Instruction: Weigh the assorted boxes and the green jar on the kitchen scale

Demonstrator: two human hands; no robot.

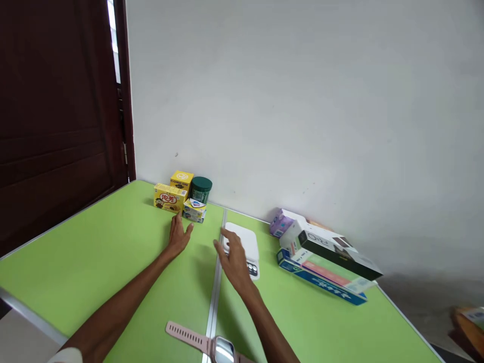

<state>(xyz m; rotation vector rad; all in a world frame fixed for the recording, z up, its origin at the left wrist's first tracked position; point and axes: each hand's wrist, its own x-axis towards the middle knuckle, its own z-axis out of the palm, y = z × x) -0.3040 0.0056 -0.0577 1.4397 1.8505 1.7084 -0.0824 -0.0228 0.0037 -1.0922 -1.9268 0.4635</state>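
My left hand (179,236) hovers in front of a yellow snack box (168,198), fingers apart and holding nothing. Close to its fingertips is a small white-and-yellow box (194,210). Behind these stand another yellow box (182,179) and a dark green lidded jar (201,189). My right hand (233,257) is over the left edge of a white kitchen scale (245,242), thumb and fingers spread, with nothing in it. It hides part of the scale, and I cannot tell whether it touches it. Nearest me lies a smartwatch (224,349) with a pink strap.
On the right of the green table (124,242) lies a pile of boxes, among them a purple box (283,222), a black-and-white box (340,249) and a long blue box (321,280). A wall runs along the back, with a dark door (56,111) at the left.
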